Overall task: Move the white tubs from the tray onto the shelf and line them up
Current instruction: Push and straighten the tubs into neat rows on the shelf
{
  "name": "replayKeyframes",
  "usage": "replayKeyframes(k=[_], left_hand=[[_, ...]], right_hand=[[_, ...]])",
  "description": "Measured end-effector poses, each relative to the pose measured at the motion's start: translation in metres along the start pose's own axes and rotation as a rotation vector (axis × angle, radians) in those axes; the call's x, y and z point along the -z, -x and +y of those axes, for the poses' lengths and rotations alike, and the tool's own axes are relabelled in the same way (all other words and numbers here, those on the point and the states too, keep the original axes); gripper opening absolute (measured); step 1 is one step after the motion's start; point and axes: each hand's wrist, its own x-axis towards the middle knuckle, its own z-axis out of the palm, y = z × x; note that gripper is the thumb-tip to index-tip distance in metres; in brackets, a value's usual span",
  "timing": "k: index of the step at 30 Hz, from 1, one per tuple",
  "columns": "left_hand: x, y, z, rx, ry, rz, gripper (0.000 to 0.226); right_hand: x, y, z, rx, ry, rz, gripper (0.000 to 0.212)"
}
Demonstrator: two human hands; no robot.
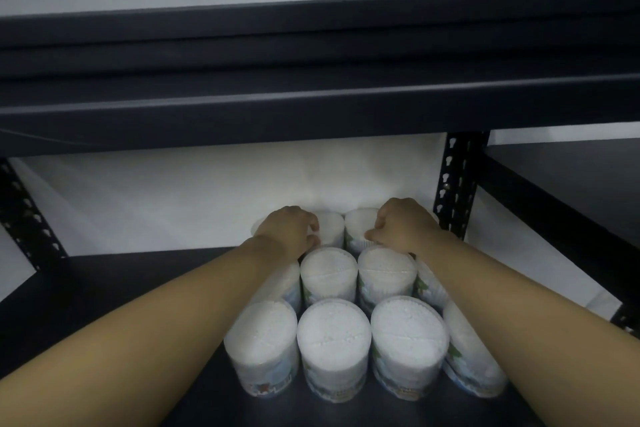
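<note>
Two bare forearms reach forward side by side, slightly converging. The left hand is palm down, fingers curled downward, thumb toward the middle. The right hand mirrors it, knuckles raised, fingers bent, thumb pointing inward.

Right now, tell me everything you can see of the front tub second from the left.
The tub is a short upright cylinder with clear plastic walls, packed with white filling that shows as a bumpy white top with a faint seam across it. A printed label wraps its lower wall; the print is too blurred to read. It stands on the dark shelf in the front row, close between neighbouring tubs on both sides. Neither hand touches it.
</note>
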Motion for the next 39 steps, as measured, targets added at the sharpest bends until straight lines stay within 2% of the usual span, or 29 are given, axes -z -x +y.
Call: replayKeyframes(k=[6, 10, 14, 19, 23, 29, 32, 35, 37, 39], left_hand=[[0.002, -0.005, -0.006, -0.021, -0.031, -0.052, 0.031], [0.013, -0.002, -0.024, -0.030, 0.113, -0.074, 0.032], [0.027, 0.008, -0.053, 0.080, 0.064, 0.036, 0.028], [0.030, 0.019, -0.081, 0.190, 0.105, -0.042, 0.031], [0.023, 0.025, -0.086, 0.179, 0.133, -0.047, 0.040], [0.010, 0.026, -0.094, 0.181, 0.237, 0.023, 0.043], [0.008, 0.026, -0.098, 0.156, 0.212, 0.028, 0.042], [0.012, 0.029, -0.096, 0.102, 0.188, 0.026, 0.038], [0.018, 0.039, -0.095, 0.012, 0.247, 0.099, 0.026], [0.023, 0.054, -0.096, -0.119, 0.344, 0.144, 0.013]], right_hand=[[0.001, -0.001, 0.000, 0.006, -0.006, -0.012, 0.029], [0.007, -0.001, 0.003, -0.011, -0.030, -0.043, 0.032], [0.011, -0.002, 0.000, -0.026, -0.045, -0.045, 0.035], [0.003, -0.003, -0.026, 0.071, -0.171, -0.015, 0.029], [-0.008, -0.005, -0.049, 0.156, -0.146, -0.125, 0.046], [-0.021, -0.012, -0.056, 0.125, -0.097, -0.057, 0.026], [-0.021, -0.013, -0.060, 0.109, -0.079, -0.073, 0.025], [-0.016, -0.008, -0.064, 0.107, -0.047, -0.111, 0.036], [-0.010, 0.002, -0.065, 0.119, -0.061, -0.093, 0.040], [-0.003, 0.015, -0.066, 0.176, -0.120, -0.063, 0.031]])
